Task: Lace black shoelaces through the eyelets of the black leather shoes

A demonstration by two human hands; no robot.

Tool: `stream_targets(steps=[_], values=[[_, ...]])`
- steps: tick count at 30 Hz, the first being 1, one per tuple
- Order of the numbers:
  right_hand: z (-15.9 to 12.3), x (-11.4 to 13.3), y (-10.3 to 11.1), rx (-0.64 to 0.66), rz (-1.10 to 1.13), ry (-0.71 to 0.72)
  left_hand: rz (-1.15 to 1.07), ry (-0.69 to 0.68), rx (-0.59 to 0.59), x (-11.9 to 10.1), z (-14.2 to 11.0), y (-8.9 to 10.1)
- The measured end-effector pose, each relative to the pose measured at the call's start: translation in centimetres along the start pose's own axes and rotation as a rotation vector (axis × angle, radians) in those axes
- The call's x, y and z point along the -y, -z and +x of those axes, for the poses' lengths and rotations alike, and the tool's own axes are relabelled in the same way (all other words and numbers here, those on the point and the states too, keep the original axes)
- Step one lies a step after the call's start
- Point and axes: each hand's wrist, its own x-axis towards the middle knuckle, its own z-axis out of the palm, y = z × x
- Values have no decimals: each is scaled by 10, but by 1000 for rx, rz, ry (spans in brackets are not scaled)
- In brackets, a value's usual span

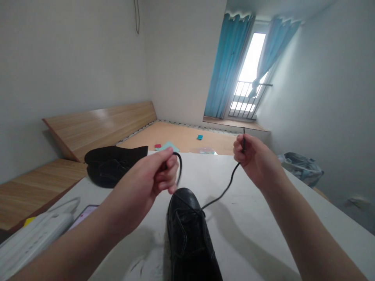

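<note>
black shoe (189,230) btwn & below both hands' grip (165,169) (246,152), laces held

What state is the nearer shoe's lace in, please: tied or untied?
Untied: the left hand and right hand hold the black shoelace out in separate strands, with no bow on the nearer shoe.

Near black shoe (190,230), heel beyond the bottom edge

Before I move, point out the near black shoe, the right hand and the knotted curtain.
Near black shoe (188,194), head view: on its toe.
Right hand (254,160), head view: on the middle of the hand.
Knotted curtain (274,47), head view: on the cloth above the knot.
</note>
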Motion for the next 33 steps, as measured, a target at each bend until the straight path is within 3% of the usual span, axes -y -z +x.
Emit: stream_targets(steps=[2,5,7,9,11,14,17,19,23,27,33], values=[[7,2,14,-60,-155,133,-96,-44,-88,-8,2,5],[12,3,28,-163,-554,417,-164,-133,-256,-20,5,13],[9,3,27,-157,-784,473,-160,-189,-347,-25,9,18],[-1,4,16,-57,-900,411,-94,-216,-377,-24,12,21],[-17,5,1,157,-946,263,100,-171,-321,-18,13,21],[-46,8,-17,603,-1020,-20,590,11,-70,-1,8,17],[-69,7,-21,842,-1189,-130,956,145,221,21,-1,7],[-76,3,-19,892,-1273,-146,1100,124,310,35,-6,1],[-75,-3,-17,928,-1277,-174,1226,67,318,52,-9,-5],[-69,-6,-15,913,-1224,-234,1252,90,290,55,-7,-7],[-63,-12,-9,960,-1001,-466,1269,90,279,58,-5,-8]])
